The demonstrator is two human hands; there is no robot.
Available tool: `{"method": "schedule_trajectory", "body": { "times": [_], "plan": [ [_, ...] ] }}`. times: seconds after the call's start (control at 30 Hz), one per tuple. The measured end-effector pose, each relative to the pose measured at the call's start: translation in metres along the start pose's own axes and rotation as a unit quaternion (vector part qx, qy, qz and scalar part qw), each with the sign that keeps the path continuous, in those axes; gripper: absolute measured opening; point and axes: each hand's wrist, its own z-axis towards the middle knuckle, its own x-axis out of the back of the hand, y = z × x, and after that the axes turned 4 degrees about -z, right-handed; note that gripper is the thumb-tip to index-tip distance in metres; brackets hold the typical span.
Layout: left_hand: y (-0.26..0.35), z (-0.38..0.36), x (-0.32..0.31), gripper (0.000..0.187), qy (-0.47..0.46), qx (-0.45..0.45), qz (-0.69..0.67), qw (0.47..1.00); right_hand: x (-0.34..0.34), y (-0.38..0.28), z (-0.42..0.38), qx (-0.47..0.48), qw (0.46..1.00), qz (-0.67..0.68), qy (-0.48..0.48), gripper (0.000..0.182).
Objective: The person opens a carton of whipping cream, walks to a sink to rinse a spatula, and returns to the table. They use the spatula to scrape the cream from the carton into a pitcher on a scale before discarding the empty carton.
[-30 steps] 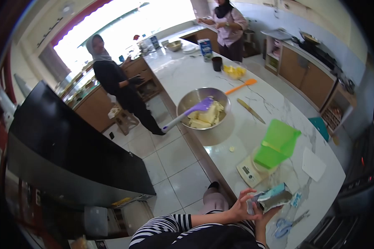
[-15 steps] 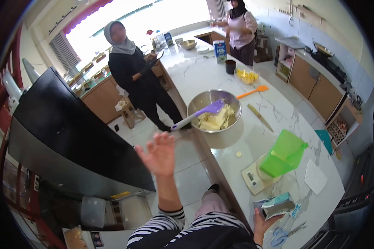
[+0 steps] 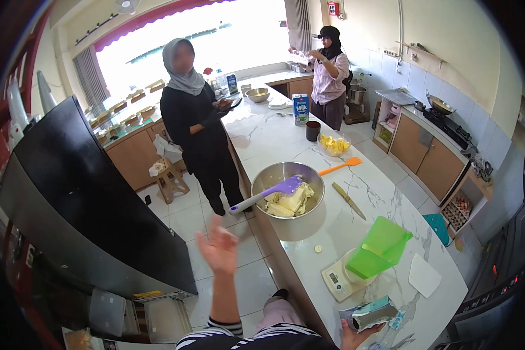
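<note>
My left hand (image 3: pixel 219 248) is raised over the floor beside the counter, fingers apart and holding nothing. At the counter's near right, my right hand (image 3: pixel 356 335) grips an opened foil-lined carton (image 3: pixel 374 314). Above my left hand, a steel bowl (image 3: pixel 259 201) holds pale yellow blocks (image 3: pixel 289 203) and a purple spatula (image 3: pixel 284 185), whose grey handle sticks out over the counter edge. A green container (image 3: pixel 379 248) stands tilted on a white kitchen scale (image 3: pixel 337 282), just beyond the carton.
On the counter (image 3: pixel 309 233) are a knife (image 3: pixel 349 200), an orange spatula (image 3: pixel 341 165), a white scraper (image 3: pixel 424 276), scissors partly visible, a bowl of yellow pieces (image 3: pixel 334 144), a dark cup (image 3: pixel 312 131) and a milk carton (image 3: pixel 300 109). One person (image 3: pixel 198 128) stands left of it, another (image 3: pixel 331 79) beyond.
The view has tilted up, so the counter items sit lower or further left. The far person's arms are now raised. My left hand's fingers have shifted; my right hand still holds the carton.
</note>
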Motion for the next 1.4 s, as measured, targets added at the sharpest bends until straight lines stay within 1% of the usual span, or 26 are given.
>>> {"method": "schedule_trajectory", "body": {
  "times": [0.03, 0.1, 0.13, 0.17, 0.2, 0.27, 0.33, 0.37, 0.43, 0.47, 0.5, 0.57, 0.6, 0.63, 0.7, 0.73, 0.8, 0.87, 0.97, 1.0, 1.03, 1.1, 1.23, 1.3, 1.33, 1.4],
  "plan": [
    [0.021, 0.005, -0.019, 0.053, -0.033, -0.106, 0.058, 0.992, 0.002, 0.0, -0.002, -0.008, 1.0, -0.001, -0.001, 0.122],
    [0.047, 0.003, -0.052, 0.055, -0.091, -0.211, 0.073, 0.97, 0.003, 0.002, -0.004, -0.019, 1.0, 0.004, 0.002, 0.123],
    [0.047, 0.005, -0.054, 0.055, -0.089, -0.211, 0.076, 0.97, 0.003, 0.003, -0.004, -0.028, 1.0, 0.012, 0.006, 0.123],
    [0.044, 0.006, -0.057, 0.056, -0.106, -0.198, 0.121, 0.967, 0.001, 0.002, -0.003, -0.029, 1.0, 0.012, 0.003, 0.123],
    [0.042, 0.003, -0.057, 0.06, -0.12, -0.183, 0.168, 0.961, 0.001, -0.002, -0.002, -0.03, 1.0, 0.007, 0.003, 0.123],
    [0.014, 0.004, -0.041, 0.064, -0.102, -0.076, 0.205, 0.971, 0.003, -0.004, -0.005, -0.038, 0.999, 0.0, 0.0, 0.122],
    [-0.015, -0.004, -0.021, 0.063, -0.041, 0.005, 0.304, 0.952, 0.0, -0.002, -0.004, -0.049, 0.999, 0.0, 0.001, 0.12],
    [-0.02, -0.005, -0.014, 0.063, -0.045, 0.01, 0.306, 0.951, -0.002, -0.005, -0.002, -0.053, 0.999, 0.0, 0.005, 0.12],
    [-0.034, -0.007, -0.005, 0.062, -0.067, 0.136, 0.326, 0.933, 0.0, -0.011, -0.001, -0.044, 0.997, 0.057, -0.008, 0.118],
    [-0.038, -0.007, -0.011, 0.06, -0.099, 0.201, 0.309, 0.924, 0.001, 0.002, -0.004, -0.035, 0.999, 0.007, -0.012, 0.118],
    [-0.044, -0.009, -0.018, 0.06, -0.104, 0.23, 0.309, 0.917, 0.001, 0.004, -0.01, -0.083, 0.996, -0.021, -0.01, 0.118],
    [-0.055, -0.01, -0.03, 0.061, -0.305, 0.388, 0.331, 0.804, 0.006, -0.013, 0.0, -0.059, 0.998, 0.004, -0.029, 0.119],
    [-0.065, -0.014, -0.035, 0.062, -0.369, 0.424, 0.349, 0.75, 0.001, -0.003, -0.003, -0.055, 0.996, 0.068, -0.011, 0.118],
    [-0.079, -0.022, -0.04, 0.063, -0.424, 0.454, 0.369, 0.692, 0.001, 0.004, -0.006, -0.053, 0.996, 0.075, -0.019, 0.118],
    [-0.107, -0.043, -0.042, 0.063, -0.456, 0.438, 0.471, 0.615, 0.001, 0.017, -0.01, -0.057, 0.998, 0.03, -0.012, 0.117],
    [-0.125, -0.054, -0.035, 0.064, -0.429, 0.426, 0.483, 0.633, 0.0, 0.019, -0.011, -0.058, 0.996, 0.072, -0.009, 0.115],
    [-0.147, -0.069, -0.029, 0.065, -0.402, 0.407, 0.496, 0.654, 0.004, 0.007, -0.005, -0.055, 0.997, 0.053, -0.018, 0.115],
    [-0.155, -0.076, -0.031, 0.067, -0.388, 0.448, 0.511, 0.622, 0.005, -0.001, -0.004, -0.069, 0.997, 0.027, -0.018, 0.117],
    [-0.155, -0.08, -0.032, 0.066, -0.394, 0.471, 0.498, 0.613, 0.007, -0.007, -0.002, -0.078, 0.996, 0.042, -0.026, 0.117],
    [-0.151, -0.076, -0.038, 0.071, -0.404, 0.491, 0.503, 0.585, 0.006, -0.004, -0.002, -0.078, 0.996, 0.043, -0.024, 0.117],
    [-0.15, -0.076, -0.035, 0.071, -0.406, 0.491, 0.503, 0.584, 0.007, 0.002, -0.003, -0.071, 0.997, 0.027, -0.026, 0.117],
    [-0.15, -0.073, -0.025, 0.066, -0.405, 0.489, 0.466, 0.617, 0.007, 0.008, -0.003, -0.066, 0.997, 0.013, -0.027, 0.117],
    [-0.151, -0.066, -0.012, 0.058, -0.39, 0.482, 0.513, 0.594, 0.008, 0.01, -0.003, -0.057, 0.998, -0.016, -0.038, 0.118],
    [-0.153, -0.066, -0.006, 0.055, -0.377, 0.429, 0.516, 0.638, 0.008, 0.008, 0.0, -0.055, 0.997, -0.026, -0.04, 0.118],
    [-0.154, -0.065, -0.004, 0.055, -0.378, 0.428, 0.516, 0.638, 0.008, 0.006, 0.001, -0.059, 0.997, -0.018, -0.038, 0.118],
    [-0.145, -0.061, -0.022, 0.052, -0.352, 0.485, 0.539, 0.592, 0.01, 0.004, 0.001, -0.062, 0.997, -0.01, -0.035, 0.118]
  ]
}}
